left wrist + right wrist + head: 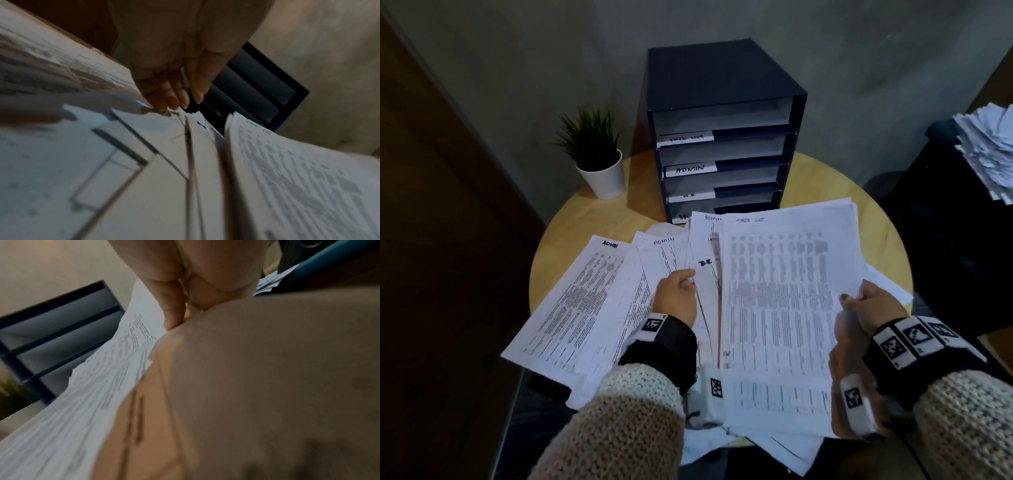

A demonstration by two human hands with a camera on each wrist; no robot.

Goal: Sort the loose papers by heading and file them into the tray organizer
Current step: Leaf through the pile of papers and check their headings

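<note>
A dark blue tray organizer [722, 85] stands at the back of the round table, its shelves labelled TASK LIST, ADMIN and H.R; the lowest label is half hidden. Printed papers fan out in front of it. My right hand [854, 299] grips a stack of sheets [784, 308] by its right edge, thumb on top; the top sheet is headed TASK LIST. My left hand [686, 279] pinches the edge of a sheet [707, 284] in the fan's middle. Two ADMIN sheets [585, 301] lie to its left. The wrist views show the left hand [185, 100], right hand [180, 318] and organizer [257, 91] [61, 324].
A small potted plant [599, 161] in a white pot stands left of the organizer. The wooden table [585, 219] shows bare at its back left. A messy pile of more papers [989, 150] sits on a dark surface at the far right. A brown panel runs along the left.
</note>
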